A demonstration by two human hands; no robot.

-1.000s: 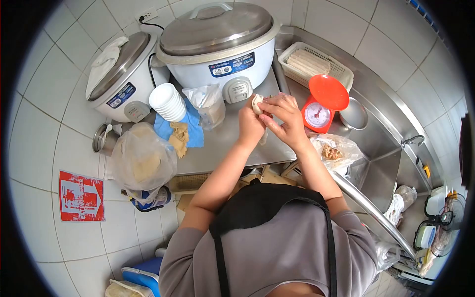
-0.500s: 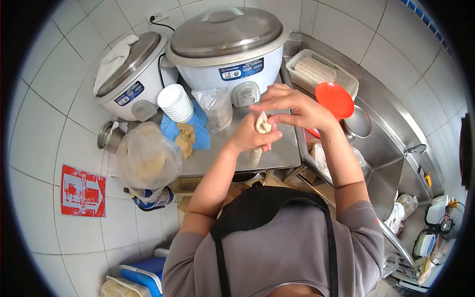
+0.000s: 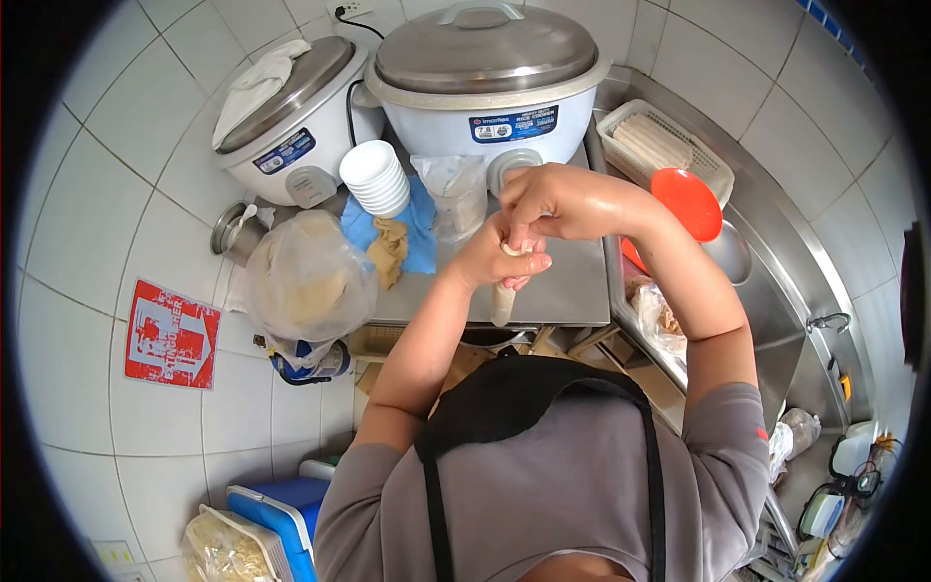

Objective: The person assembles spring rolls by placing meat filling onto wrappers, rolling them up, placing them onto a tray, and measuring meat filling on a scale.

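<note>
My left hand (image 3: 490,260) is closed round a long pale wrapped roll (image 3: 502,305), which looks like a spring roll, held upright above the front of the steel counter. The roll's lower end sticks out below my fingers. My right hand (image 3: 558,202) is arched over the top, its fingertips pinching down at the upper end of the roll; that end is mostly hidden by the fingers. Beyond my hands stands a clear plastic container (image 3: 456,194) with a bag in it. Similar pale rolls (image 3: 652,141) lie in a white basket (image 3: 713,184) at the back right.
Two rice cookers (image 3: 485,58) stand along the wall. Stacked white cups (image 3: 374,179) and a tan cloth (image 3: 388,252) rest on a blue cloth (image 3: 419,228). A plastic bag (image 3: 310,272) is at the left. To the right are a red plate (image 3: 687,204) and the sink (image 3: 766,325).
My right hand has turned over and its fingers have come down onto the roll's folded upper end. My left hand keeps its hold. The camera view has shifted slightly.
</note>
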